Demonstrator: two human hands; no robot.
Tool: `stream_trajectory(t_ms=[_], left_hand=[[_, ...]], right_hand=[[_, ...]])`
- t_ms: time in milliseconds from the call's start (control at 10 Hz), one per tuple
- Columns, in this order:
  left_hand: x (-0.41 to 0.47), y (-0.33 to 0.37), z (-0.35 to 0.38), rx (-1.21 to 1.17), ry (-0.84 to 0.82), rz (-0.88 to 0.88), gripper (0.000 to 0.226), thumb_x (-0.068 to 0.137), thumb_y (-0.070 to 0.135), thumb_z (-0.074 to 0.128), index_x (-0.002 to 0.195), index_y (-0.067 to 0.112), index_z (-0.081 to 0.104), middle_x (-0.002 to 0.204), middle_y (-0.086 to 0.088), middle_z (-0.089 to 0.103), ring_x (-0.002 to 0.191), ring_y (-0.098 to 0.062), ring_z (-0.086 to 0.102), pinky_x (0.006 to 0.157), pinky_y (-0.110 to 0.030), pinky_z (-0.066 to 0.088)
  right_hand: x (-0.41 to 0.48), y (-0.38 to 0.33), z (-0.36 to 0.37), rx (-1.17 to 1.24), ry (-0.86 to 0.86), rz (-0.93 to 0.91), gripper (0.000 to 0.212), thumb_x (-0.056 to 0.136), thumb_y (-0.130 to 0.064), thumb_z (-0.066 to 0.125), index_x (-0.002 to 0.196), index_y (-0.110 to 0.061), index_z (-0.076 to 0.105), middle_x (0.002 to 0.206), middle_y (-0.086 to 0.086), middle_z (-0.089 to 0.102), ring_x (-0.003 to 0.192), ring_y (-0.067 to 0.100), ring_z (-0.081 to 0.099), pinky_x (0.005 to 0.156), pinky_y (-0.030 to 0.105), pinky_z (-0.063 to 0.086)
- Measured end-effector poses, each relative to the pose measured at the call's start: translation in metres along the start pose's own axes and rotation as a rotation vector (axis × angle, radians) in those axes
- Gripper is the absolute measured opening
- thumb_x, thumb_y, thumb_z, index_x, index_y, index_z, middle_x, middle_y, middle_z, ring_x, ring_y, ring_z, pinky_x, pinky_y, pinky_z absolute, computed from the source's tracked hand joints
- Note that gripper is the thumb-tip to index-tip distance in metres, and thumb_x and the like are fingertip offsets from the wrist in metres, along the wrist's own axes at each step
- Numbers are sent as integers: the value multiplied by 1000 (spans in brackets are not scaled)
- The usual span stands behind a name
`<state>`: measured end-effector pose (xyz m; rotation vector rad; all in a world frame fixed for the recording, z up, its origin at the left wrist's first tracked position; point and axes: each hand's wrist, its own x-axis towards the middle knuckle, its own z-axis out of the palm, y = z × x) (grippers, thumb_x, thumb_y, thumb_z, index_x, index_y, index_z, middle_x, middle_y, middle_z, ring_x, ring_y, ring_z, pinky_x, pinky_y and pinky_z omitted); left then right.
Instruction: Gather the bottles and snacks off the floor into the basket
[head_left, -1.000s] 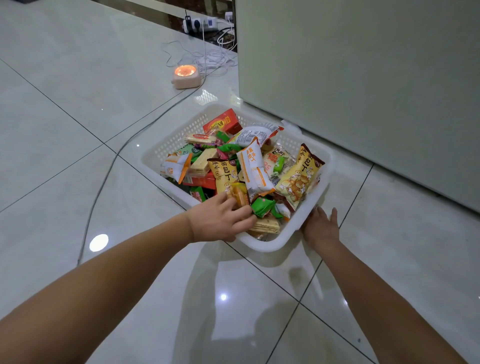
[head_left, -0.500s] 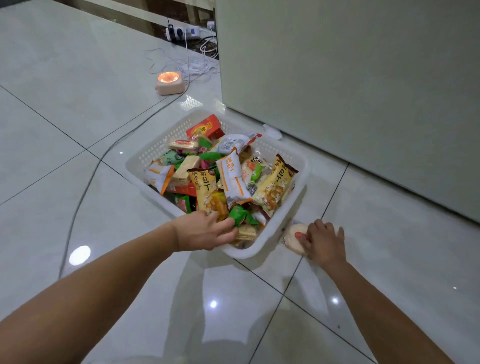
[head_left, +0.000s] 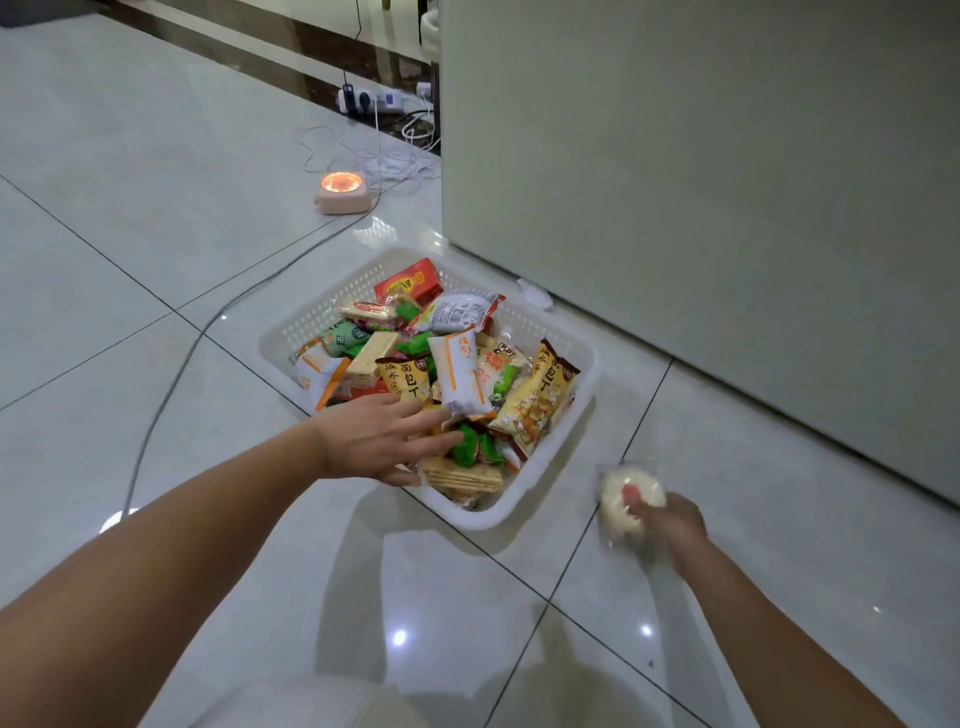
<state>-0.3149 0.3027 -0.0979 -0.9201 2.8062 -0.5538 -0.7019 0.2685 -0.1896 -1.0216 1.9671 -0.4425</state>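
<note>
A white plastic basket (head_left: 540, 498) sits on the tiled floor, heaped with several snack packets: yellow bags, green wrappers, wafer packs, a red box (head_left: 410, 280). My left hand (head_left: 382, 441) rests over the basket's near-left rim with fingers spread, touching the packets and holding nothing. To the right of the basket, my right hand (head_left: 670, 522) is closed on a pale round snack in a clear wrapper (head_left: 626, 501), lifted just above the floor. No bottles are in view.
A tall pale cabinet (head_left: 701, 208) stands right behind the basket. A small pink device with an orange glow (head_left: 342, 193) sits on the floor farther back, with white cables and a power strip (head_left: 371, 100). A grey cable (head_left: 171, 374) runs along the floor left of the basket.
My right hand went from the basket's near corner to the floor, closed on the round wrapped snack and lifted it. My left hand opened flat over the packets.
</note>
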Motion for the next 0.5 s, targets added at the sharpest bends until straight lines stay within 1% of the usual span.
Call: stream_trajectory(t_ms=[100, 200, 300, 400, 500], left_hand=[[9, -8, -8, 79, -72, -220, 62, 90, 59, 24, 142, 27, 40, 135, -7, 53, 105, -23, 59, 84, -32, 50], [28, -24, -19, -75, -187, -692, 67, 91, 61, 13, 150, 31, 3, 159, -7, 14, 143, -27, 22, 113, -41, 23], [40, -44, -25, -220, -123, -944, 68, 92, 60, 17, 150, 30, -2, 160, -4, 4, 147, -26, 7, 117, -43, 15], [40, -63, -44, -275, -112, -1004, 69, 91, 61, 16, 151, 28, 2, 160, -4, 1, 147, -25, 1, 118, -43, 8], [33, -75, -71, -277, -218, -1004, 70, 92, 62, 17, 151, 29, -1, 160, -4, -6, 147, -25, -7, 118, -44, 1]], right_hand=[[-10, -61, -29, 441, 186, -49, 44, 82, -34, 70, 112, -3, 60, 115, 20, 64, 87, 26, 58, 78, 38, 50], [-31, -138, -36, 566, 82, -282, 42, 81, -36, 70, 113, -15, 55, 115, 11, 62, 88, 18, 59, 75, 30, 49], [-62, -192, -8, 413, -169, -493, 46, 77, -35, 74, 115, -20, 52, 111, 6, 62, 84, 10, 62, 60, 18, 50], [-77, -217, 23, -167, -187, -571, 71, 75, -50, 71, 135, -23, 44, 125, 6, 57, 114, 22, 53, 87, 31, 48], [-99, -226, 26, -668, -49, -648, 69, 83, -56, 57, 140, -22, 37, 139, 7, 44, 129, 30, 32, 101, 41, 33]])
